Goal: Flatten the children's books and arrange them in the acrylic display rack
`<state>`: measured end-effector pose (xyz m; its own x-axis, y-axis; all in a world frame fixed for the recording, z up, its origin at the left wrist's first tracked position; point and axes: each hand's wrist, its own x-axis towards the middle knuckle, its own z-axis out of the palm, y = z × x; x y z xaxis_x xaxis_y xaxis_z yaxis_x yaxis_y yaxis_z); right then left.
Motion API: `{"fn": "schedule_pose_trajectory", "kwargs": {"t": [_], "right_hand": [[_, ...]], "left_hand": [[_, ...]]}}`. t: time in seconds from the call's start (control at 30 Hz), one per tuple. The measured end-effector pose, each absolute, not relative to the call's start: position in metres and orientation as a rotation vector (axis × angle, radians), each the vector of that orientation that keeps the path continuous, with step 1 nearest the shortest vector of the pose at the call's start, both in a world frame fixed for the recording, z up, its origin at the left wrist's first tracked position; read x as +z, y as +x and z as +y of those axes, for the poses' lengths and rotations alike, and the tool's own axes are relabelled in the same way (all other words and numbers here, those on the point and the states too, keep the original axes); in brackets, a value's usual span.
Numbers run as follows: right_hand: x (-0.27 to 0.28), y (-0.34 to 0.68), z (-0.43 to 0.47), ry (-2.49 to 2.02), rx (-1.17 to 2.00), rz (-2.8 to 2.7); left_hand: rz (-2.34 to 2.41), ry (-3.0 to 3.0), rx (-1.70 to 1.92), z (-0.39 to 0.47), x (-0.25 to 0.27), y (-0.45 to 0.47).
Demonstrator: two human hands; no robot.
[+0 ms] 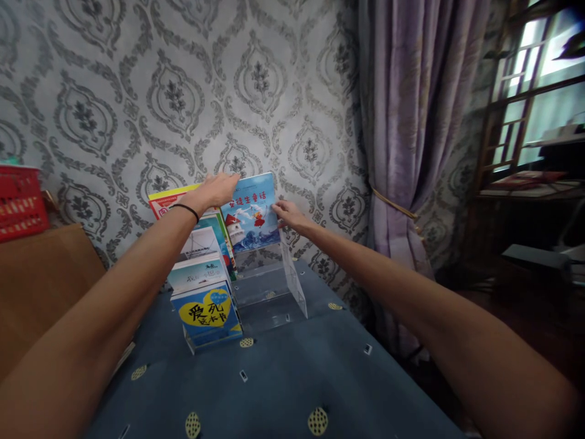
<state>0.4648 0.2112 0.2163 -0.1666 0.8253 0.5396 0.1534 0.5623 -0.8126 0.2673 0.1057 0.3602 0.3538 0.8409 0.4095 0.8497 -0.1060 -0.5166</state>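
A blue picture book (253,213) with red lettering and a red-roofed house on its cover stands upright at the back of a clear book rack (295,277). At its upper left corner is my left hand (218,188), fingers closed over the edge and partly hidden. My right hand (291,216) pinches the book's right edge between thumb and fingers. In the rack's left half, several books stand in stepped rows. In front is a blue-and-yellow book (208,314), with a pale book (196,274) behind it. A red-and-yellow book (159,201) at the back is partly covered by my left arm.
The rack stands on a table with a dark blue pineapple-print cloth (283,390). Patterned wallpaper (183,91) rises close behind. At left, a red plastic basket (21,204) sits on a brown box (46,280). A purple curtain (406,122) hangs at right.
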Motion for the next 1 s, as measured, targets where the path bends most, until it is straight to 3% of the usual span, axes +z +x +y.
{"fn": "schedule_pose_trajectory", "kwargs": {"t": [1.0], "right_hand": [[0.219,0.461,0.224,-0.856,0.790,-1.618]], "left_hand": [[-1.467,-1.919,-0.065,0.117,0.358,0.273]]}}
